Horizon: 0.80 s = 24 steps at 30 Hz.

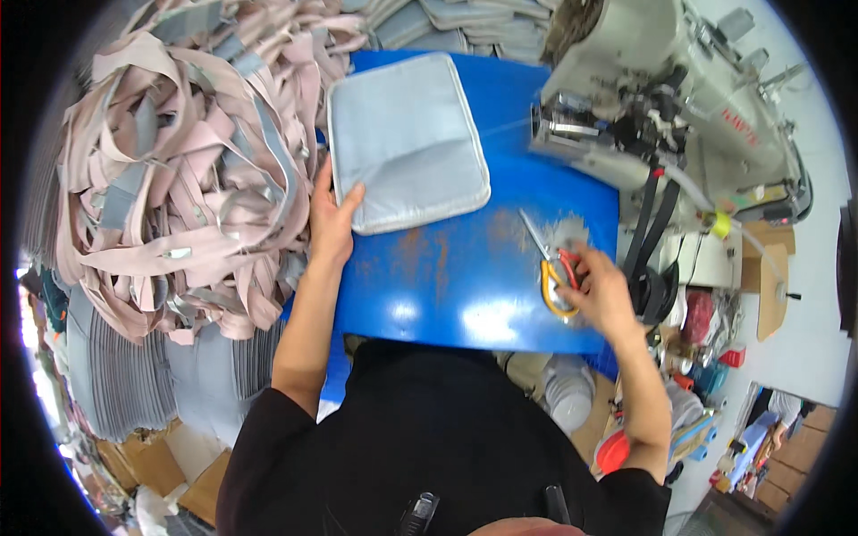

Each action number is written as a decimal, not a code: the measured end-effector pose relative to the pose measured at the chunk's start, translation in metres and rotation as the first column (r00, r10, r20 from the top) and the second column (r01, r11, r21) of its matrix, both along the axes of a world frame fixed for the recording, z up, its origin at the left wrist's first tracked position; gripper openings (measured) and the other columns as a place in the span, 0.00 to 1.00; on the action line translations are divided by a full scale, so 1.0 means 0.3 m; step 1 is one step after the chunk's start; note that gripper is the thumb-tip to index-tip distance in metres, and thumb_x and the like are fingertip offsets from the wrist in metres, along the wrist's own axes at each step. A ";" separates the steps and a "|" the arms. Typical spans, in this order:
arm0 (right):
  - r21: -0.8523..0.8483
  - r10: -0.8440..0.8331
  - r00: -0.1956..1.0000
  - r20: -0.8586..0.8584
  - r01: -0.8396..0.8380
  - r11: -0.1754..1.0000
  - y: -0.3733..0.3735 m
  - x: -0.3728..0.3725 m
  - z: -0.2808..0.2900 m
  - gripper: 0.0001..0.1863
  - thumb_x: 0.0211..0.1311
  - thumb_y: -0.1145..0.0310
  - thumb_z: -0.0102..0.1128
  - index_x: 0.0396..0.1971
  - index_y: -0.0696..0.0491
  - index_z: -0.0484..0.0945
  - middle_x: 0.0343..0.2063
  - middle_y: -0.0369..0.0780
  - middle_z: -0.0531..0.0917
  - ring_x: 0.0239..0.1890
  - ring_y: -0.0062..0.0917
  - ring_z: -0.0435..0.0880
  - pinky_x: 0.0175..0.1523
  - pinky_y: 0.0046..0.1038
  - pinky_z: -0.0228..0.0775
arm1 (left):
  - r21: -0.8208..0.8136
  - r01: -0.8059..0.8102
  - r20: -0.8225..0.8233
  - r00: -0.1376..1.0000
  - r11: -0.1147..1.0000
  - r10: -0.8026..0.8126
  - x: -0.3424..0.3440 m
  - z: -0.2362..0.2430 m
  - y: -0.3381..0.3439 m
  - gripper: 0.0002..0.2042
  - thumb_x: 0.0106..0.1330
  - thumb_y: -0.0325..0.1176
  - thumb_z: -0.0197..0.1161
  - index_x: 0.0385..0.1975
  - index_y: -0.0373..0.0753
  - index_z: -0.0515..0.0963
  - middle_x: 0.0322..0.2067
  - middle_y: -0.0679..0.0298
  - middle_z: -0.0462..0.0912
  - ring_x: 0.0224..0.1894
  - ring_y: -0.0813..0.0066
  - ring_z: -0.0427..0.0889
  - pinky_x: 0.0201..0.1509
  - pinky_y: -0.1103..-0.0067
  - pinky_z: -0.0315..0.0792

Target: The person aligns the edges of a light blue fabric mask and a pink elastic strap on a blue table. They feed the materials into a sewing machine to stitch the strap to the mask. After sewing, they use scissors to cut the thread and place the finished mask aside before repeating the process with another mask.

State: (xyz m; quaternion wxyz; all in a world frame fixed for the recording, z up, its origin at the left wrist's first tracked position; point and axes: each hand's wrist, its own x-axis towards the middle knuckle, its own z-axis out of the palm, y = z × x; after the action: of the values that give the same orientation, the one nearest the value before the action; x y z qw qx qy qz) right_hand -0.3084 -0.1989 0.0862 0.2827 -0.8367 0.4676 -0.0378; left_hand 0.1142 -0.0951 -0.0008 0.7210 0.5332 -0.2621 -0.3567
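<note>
A flat grey rectangular fabric piece (402, 134) with rounded corners and a pale piped edge is tilted over the blue tabletop. My left hand (334, 214) grips its lower left corner, the thumb on top and the fingers under it, where they are partly hidden. Toward the right of the table, my right hand (599, 290) is closed round the handles of a pair of scissors (547, 261), one handle red and the other yellow. The slim metal blades point away from me, up and to the left.
A sewing machine (679, 98) stands at the far right of the blue table (429, 304). Pink and grey fabric strips (179, 179) are heaped on the left, above stacked grey panels (121, 375). More grey pieces (456, 22) lie behind the table.
</note>
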 end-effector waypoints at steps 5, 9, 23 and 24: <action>0.695 -0.215 0.945 0.248 -0.018 0.719 -0.060 -0.029 -0.048 0.43 0.52 0.69 0.77 0.69 0.60 0.68 0.29 0.41 0.86 0.28 0.19 0.83 0.37 0.22 0.75 | 0.017 0.009 -0.023 1.000 1.000 -0.009 0.011 0.006 0.010 0.36 0.68 0.19 0.64 0.76 0.33 0.57 0.64 0.52 0.76 0.63 0.68 0.78 0.68 0.73 0.71; 0.270 -0.116 0.921 0.371 0.012 0.963 -0.039 0.171 -0.088 0.41 0.52 0.59 0.81 0.66 0.54 0.74 0.37 0.40 0.86 0.36 0.23 0.84 0.45 0.26 0.76 | -0.002 0.029 -0.051 0.998 1.000 -0.029 -0.005 0.005 0.001 0.35 0.69 0.19 0.64 0.75 0.34 0.58 0.63 0.54 0.78 0.61 0.69 0.80 0.67 0.74 0.72; 0.073 -0.161 0.810 0.564 0.146 0.987 -0.169 0.330 -0.186 0.29 0.56 0.71 0.80 0.58 0.57 0.79 0.42 0.42 0.90 0.42 0.19 0.88 0.51 0.23 0.79 | -0.145 -0.112 0.120 0.984 0.983 0.130 -0.058 0.140 -0.216 0.36 0.64 0.17 0.64 0.74 0.32 0.60 0.68 0.54 0.72 0.68 0.66 0.73 0.72 0.72 0.67; 0.079 -0.169 0.804 0.571 0.151 0.985 -0.160 0.301 -0.195 0.29 0.56 0.71 0.80 0.57 0.57 0.79 0.40 0.41 0.90 0.41 0.18 0.88 0.49 0.23 0.79 | -0.180 -0.136 0.111 0.981 0.974 0.158 -0.071 0.194 -0.290 0.36 0.64 0.17 0.64 0.74 0.32 0.60 0.68 0.54 0.72 0.68 0.66 0.73 0.72 0.72 0.66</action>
State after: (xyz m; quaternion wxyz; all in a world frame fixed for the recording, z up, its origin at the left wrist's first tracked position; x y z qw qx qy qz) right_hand -0.2180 -0.2469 0.0278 0.4190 -0.7394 0.4296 -0.3052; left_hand 0.0928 -0.1821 0.0575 0.7707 0.5084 -0.2963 -0.2444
